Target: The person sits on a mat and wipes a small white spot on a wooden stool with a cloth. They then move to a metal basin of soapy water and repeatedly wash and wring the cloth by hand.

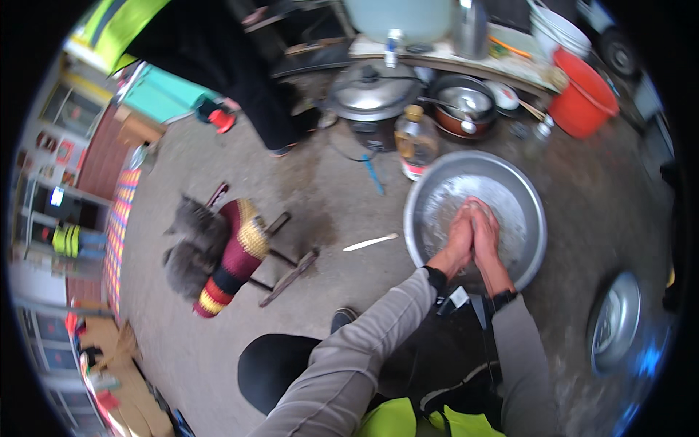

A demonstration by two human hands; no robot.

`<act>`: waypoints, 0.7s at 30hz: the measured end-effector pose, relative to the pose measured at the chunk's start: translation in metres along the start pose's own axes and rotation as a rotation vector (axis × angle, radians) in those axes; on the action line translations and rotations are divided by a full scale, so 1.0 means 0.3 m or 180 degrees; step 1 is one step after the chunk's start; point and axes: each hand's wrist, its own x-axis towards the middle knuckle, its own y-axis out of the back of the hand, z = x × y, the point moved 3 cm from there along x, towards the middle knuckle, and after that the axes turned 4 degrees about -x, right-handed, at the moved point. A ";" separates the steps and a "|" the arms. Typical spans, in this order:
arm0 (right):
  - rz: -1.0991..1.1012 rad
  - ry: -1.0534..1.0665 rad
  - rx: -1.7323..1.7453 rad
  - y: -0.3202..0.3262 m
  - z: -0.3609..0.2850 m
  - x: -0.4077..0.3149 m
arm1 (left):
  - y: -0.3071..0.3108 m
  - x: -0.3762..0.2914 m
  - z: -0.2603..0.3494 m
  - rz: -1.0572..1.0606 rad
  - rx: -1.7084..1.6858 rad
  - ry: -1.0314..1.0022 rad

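Observation:
A wide metal basin [418,218] with shallow, cloudy water [508,218] sits on the concrete floor before me. Over it, my left hand [460,237] and my right hand [485,226] are pressed together, palm against palm, with fingers pointing away from me. Their palms are hidden, so anything between them cannot be seen. Dark bands circle both wrists at the grey sleeves. Close behind the basin's left rim stands a plastic bottle [416,143] with a yellow cap. A thin white stick-like utensil [371,242] lies on the floor left of the basin.
A grey cat [196,246] is beside a stool with a striped crocheted cover [240,246]. A lidded electric pot [374,93], a pan [464,125] and a red bucket [584,95] stand beyond. Another metal basin [617,322] is at right. A person [235,71] stands at upper left.

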 end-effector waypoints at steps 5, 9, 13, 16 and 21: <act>0.0428 -0.0399 0.0274 0.035 -0.005 -0.037 | -0.019 -0.087 -0.014 -0.0120 0.0842 0.0294; -0.0188 -0.0397 0.0699 -0.072 0.017 -0.126 | 0.012 -0.048 0.132 0.0300 0.0614 0.0138; 0.0097 0.0133 -0.0495 0.018 -0.056 -0.044 | -0.061 -0.116 0.052 -0.0322 0.0592 0.0054; -0.0091 -0.0643 0.0239 0.046 -0.050 -0.039 | -0.088 -0.148 0.009 -0.0135 0.0917 0.0187; -0.0288 -0.0142 0.0695 -0.082 0.026 -0.123 | -0.022 -0.066 0.148 0.0274 0.1018 0.0016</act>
